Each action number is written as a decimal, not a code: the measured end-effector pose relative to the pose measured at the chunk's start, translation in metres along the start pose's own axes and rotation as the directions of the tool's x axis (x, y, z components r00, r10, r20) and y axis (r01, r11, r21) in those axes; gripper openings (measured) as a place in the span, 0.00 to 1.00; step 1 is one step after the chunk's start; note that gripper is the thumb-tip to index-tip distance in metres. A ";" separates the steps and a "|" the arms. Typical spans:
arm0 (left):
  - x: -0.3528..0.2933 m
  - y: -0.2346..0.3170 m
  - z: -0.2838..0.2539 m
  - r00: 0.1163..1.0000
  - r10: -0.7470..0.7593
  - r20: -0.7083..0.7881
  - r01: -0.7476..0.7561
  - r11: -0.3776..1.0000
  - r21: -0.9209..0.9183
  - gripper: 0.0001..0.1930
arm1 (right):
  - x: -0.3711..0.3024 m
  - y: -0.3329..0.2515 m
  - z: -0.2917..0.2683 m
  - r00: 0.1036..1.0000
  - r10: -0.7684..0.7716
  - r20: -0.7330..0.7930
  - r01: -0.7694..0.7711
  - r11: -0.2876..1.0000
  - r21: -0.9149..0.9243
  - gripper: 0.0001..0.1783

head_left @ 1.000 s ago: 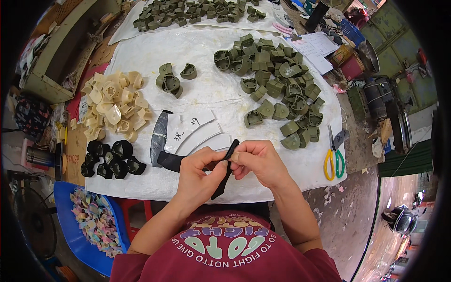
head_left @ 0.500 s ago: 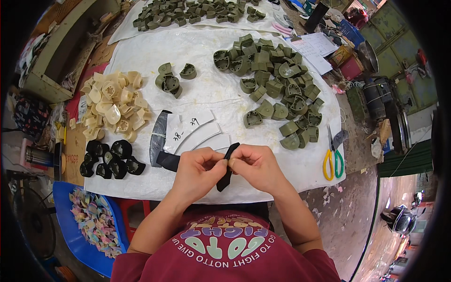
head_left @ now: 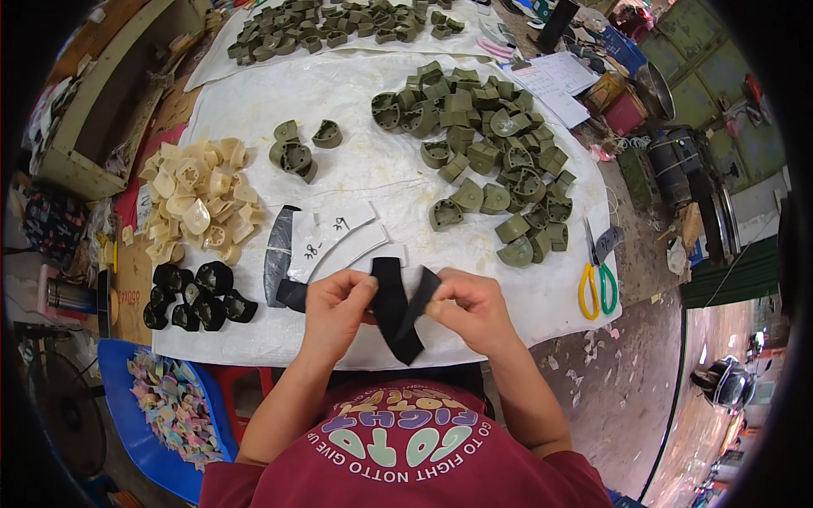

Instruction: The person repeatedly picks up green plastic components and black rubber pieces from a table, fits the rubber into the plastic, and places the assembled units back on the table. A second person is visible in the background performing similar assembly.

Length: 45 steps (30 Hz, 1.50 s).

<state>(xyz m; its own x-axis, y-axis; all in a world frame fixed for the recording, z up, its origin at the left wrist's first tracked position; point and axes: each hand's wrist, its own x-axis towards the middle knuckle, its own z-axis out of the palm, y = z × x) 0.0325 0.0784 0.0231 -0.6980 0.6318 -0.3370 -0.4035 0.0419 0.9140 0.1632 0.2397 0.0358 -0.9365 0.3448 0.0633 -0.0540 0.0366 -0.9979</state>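
Between my hands, at the table's near edge, is a curved black strip of fabric-like material [head_left: 390, 303]. My left hand [head_left: 334, 306] pinches its upper left side between thumb and fingers. My right hand [head_left: 471, 308] pinches a dark grey flap [head_left: 421, 298] that stands away from the strip in a V. Both pieces meet lower down; whether the flap is a backing or a second strip I cannot tell. Beyond my left hand lie white curved card templates [head_left: 337, 240] and a stack of black strips [head_left: 279, 262], partly wrapped in clear film.
Black-covered heel blocks [head_left: 201, 296] and a cream heel pile [head_left: 196, 196] lie left. Olive-green heels [head_left: 495, 157] are heaped right, more [head_left: 339, 25] at the far end. Scissors [head_left: 598, 275] lie at the right edge. A blue bin [head_left: 127, 398] of colourful scraps stands lower left.
My hands have moved apart. The black piece, folded and narrow between my fingertips before, now shows its broad face, with the grey flap pulled off to the right.
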 end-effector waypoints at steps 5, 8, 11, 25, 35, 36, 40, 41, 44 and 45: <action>0.000 -0.022 -0.030 0.909 0.386 -0.160 -0.271 0.837 0.475 0.04 | -0.052 -0.002 -0.026 0.977 -0.064 -0.202 0.148 0.890 0.431 0.32; 0.001 -0.021 -0.041 0.827 0.542 -0.147 -0.311 0.660 0.684 0.02 | -0.085 -0.005 -0.048 0.948 -0.097 -0.304 0.262 0.781 0.567 0.34; 0.004 -0.013 -0.046 0.772 0.631 -0.073 -0.301 0.464 0.833 0.07 | -0.097 -0.017 -0.061 0.898 -0.186 -0.399 0.404 0.710 0.576 0.25; 0.111 -0.006 0.080 0.772 0.495 0.399 -0.567 0.253 0.784 0.31 | -0.093 -0.014 -0.071 0.818 -0.003 -0.575 0.360 0.781 0.510 0.12; 0.155 0.044 -0.012 0.683 0.720 0.123 -0.569 0.419 0.708 0.22 | -0.084 -0.007 -0.077 0.771 0.065 -0.633 0.327 0.813 0.482 0.16; 0.163 0.060 -0.019 0.668 0.734 0.122 -0.530 0.354 0.771 0.21 | -0.082 -0.009 -0.076 0.780 0.065 -0.622 0.326 0.807 0.492 0.15; 0.191 0.099 -0.030 0.740 0.659 0.131 -0.294 0.142 0.945 0.24 | -0.076 -0.015 -0.072 0.790 0.062 -0.610 0.323 0.803 0.500 0.15; 0.200 0.100 -0.032 0.758 0.638 0.138 -0.228 0.061 0.972 0.25 | -0.076 -0.016 -0.072 0.790 0.065 -0.610 0.320 0.805 0.500 0.15; 0.214 0.099 -0.036 0.868 0.482 0.120 -0.088 -0.088 0.992 0.29 | -0.078 -0.019 -0.076 0.776 0.059 -0.628 0.330 0.811 0.484 0.15; 0.218 0.094 -0.038 0.878 0.464 0.119 -0.064 -0.134 0.989 0.29 | -0.078 -0.020 -0.077 0.768 0.058 -0.638 0.333 0.814 0.476 0.15</action>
<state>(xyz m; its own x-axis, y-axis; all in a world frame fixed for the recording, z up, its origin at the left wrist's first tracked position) -0.1804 0.1907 0.0269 -0.7292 0.6665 0.1550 0.6836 0.7196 0.1219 0.2642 0.2843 0.0517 -0.5017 0.8651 0.0007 -0.5209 -0.3015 -0.7986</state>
